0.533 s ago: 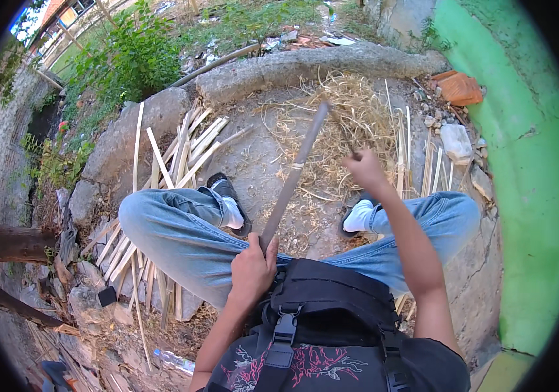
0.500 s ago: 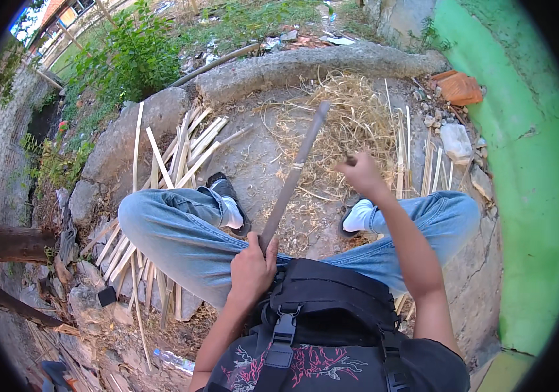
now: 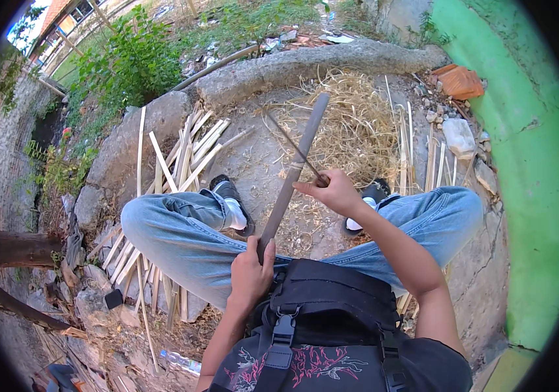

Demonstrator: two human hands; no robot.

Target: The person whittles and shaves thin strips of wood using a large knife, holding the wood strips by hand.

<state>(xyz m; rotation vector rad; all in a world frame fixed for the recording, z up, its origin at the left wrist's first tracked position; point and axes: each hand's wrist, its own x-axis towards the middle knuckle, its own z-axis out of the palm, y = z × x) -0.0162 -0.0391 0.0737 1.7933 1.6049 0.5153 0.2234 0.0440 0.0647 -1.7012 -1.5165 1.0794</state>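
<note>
My left hand (image 3: 251, 269) is closed round the near end of a long grey-brown stick (image 3: 282, 200), which slants up and away between my knees. A pale ring, like a bamboo joint, crosses the stick midway. In my right hand (image 3: 339, 194) is a knife (image 3: 296, 146) with a thin dark blade and a brown handle. Its blade lies across the stick near the pale ring, tip pointing to the far left. My right thumb reaches to the stick's side just below the blade. Whether the edge bites into the stick, I cannot tell.
Pale split strips (image 3: 194, 153) lie piled at the left, with more strips (image 3: 404, 150) at the right. Curly shavings (image 3: 351, 124) heap up ahead, before a low concrete kerb (image 3: 319, 62). A green wall (image 3: 521, 163) stands right; a black bag (image 3: 332, 294) rests on my lap.
My right hand has come left and down with the knife, from beside the stick to against it, and the blade now shows across it. The left hand has stayed on the near end.
</note>
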